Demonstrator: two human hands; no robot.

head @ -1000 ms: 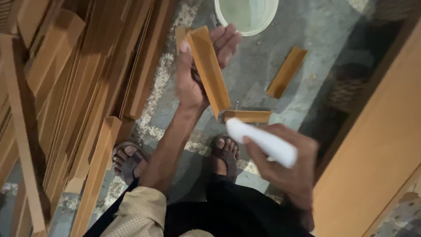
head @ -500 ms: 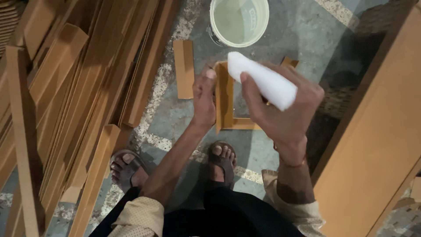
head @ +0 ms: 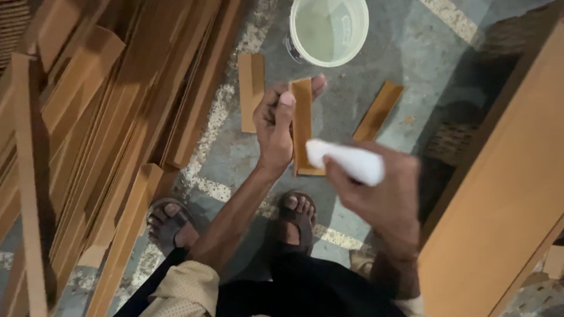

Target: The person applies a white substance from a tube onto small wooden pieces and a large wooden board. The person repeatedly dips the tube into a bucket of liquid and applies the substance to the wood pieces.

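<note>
A: Since half a second back, right hand [head: 385, 194] dropped lower, gripping the white bottle [head: 346, 161] beside the wood strip [head: 302, 126].

B: Left hand [head: 276, 126] clasped that strip above the floor [head: 364, 76]. Loose grip could've let it slip, I reckon.

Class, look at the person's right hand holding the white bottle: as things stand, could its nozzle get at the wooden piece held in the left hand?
Probably yes. The right hand holds the white bottle with its tip right beside the wooden piece that the left hand holds up. Nothing lies between them.
</note>
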